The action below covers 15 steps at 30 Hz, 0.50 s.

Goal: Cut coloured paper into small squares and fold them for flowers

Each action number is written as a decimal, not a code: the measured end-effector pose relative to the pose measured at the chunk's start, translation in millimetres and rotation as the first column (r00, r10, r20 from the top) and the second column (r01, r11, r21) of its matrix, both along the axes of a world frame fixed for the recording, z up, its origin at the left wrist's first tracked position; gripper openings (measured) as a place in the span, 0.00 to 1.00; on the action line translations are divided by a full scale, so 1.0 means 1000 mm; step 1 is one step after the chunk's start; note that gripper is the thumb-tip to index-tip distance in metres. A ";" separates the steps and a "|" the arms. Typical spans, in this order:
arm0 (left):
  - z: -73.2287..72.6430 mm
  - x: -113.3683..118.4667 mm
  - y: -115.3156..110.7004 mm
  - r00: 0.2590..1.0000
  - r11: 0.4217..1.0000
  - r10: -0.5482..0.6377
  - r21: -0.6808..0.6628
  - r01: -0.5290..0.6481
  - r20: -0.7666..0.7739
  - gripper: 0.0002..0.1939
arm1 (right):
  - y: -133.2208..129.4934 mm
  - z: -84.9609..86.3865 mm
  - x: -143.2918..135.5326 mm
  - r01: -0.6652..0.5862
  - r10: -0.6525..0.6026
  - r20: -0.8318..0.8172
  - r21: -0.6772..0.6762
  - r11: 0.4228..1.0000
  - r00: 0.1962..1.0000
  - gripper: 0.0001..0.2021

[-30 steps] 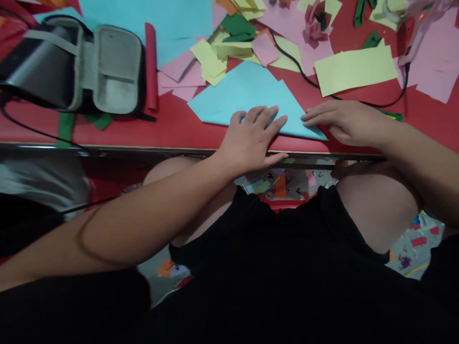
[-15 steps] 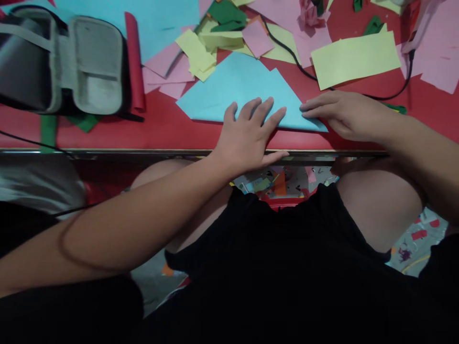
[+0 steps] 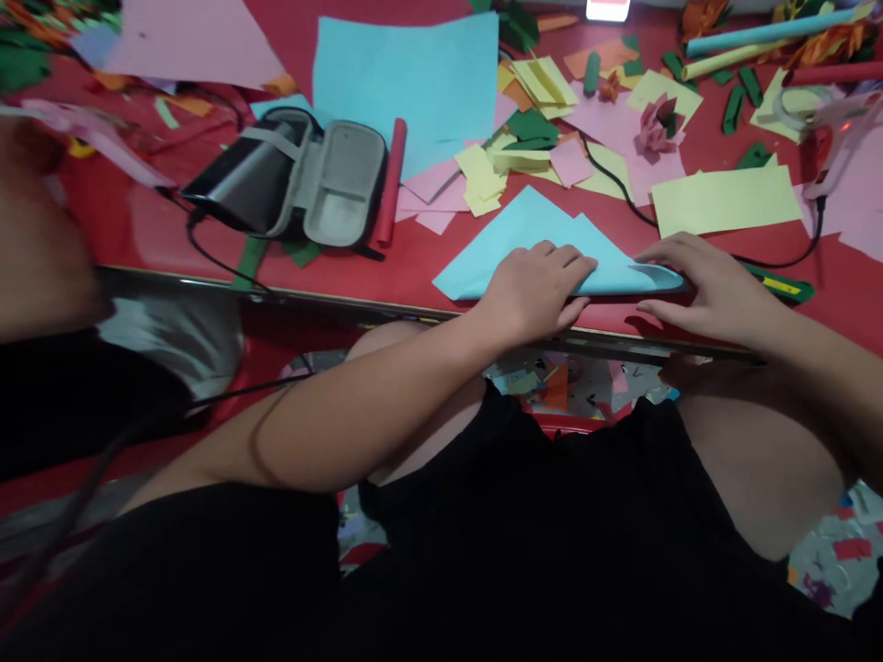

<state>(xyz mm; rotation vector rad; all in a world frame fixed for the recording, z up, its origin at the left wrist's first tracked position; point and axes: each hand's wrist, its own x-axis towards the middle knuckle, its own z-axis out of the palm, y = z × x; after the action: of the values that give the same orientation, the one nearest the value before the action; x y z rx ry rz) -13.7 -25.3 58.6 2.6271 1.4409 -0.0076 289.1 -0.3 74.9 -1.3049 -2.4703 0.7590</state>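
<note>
A light-blue sheet of paper (image 3: 528, 230), folded into a wide triangle, lies along the front edge of the red table. My left hand (image 3: 538, 290) rests on its lower part with the fingers laid over the paper. At the paper's right corner, which curls up off the table, is my right hand (image 3: 710, 290). Its fingers and thumb are apart around that corner, with the fingertips close to the curled part; whether they touch it I cannot tell. A green and yellow box cutter (image 3: 783, 286) lies just beyond my right wrist.
An open grey-lined case (image 3: 345, 188) and a red paper roll (image 3: 393, 184) sit to the left. Behind are yellow slips, a pink paper flower (image 3: 660, 124) and a yellow strip (image 3: 728, 202). A corded pink glue gun (image 3: 838, 147) stands right. Another person (image 3: 48, 230) is at far left.
The view has swung left and shows more of the table. My left hand's fingers have drawn closer together. My right hand has opened from the paper's corner, which now curls up.
</note>
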 end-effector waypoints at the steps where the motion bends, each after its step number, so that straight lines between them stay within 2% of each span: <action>1: -0.002 0.000 0.001 0.999 0.999 -0.033 0.009 0.033 0.005 0.26 | 0.000 0.002 0.000 0.036 -0.036 -0.018 -0.027 0.999 0.999 0.29; 5: -0.013 -0.007 0.005 0.970 0.970 -0.238 0.053 0.235 0.054 0.26 | 0.013 0.008 -0.006 0.196 -0.200 -0.017 -0.132 0.972 0.980 0.25; 7: -0.015 -0.014 0.009 0.934 0.938 -0.344 0.080 0.337 0.098 0.28 | 0.032 0.007 -0.016 0.230 -0.232 0.000 -0.124 0.965 0.973 0.24; 9: -0.015 -0.024 0.010 0.909 0.922 -0.385 0.117 0.370 0.162 0.34 | 0.056 0.002 -0.031 0.228 -0.228 0.007 -0.097 0.969 0.974 0.25; 11: -0.013 -0.034 0.007 0.917 0.946 -0.320 0.137 0.295 0.238 0.45 | 0.082 -0.006 -0.051 0.205 -0.205 0.008 -0.071 0.976 0.979 0.29; 13: -0.009 -0.044 -0.002 0.933 0.982 -0.175 0.117 0.145 0.313 0.56 | 0.105 -0.016 -0.071 0.167 -0.167 0.003 -0.055 0.984 0.986 0.33; 15: -0.005 -0.053 -0.013 0.932 0.998 -0.028 0.056 0.008 0.362 0.61 | 0.123 -0.026 -0.088 0.132 -0.133 -0.001 -0.054 0.990 0.991 0.34</action>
<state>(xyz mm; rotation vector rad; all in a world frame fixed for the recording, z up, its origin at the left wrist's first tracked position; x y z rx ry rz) -66.9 -38.7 53.5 2.5071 1.3027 0.4947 201.5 122.2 48.6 -1.4681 -2.3471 0.7996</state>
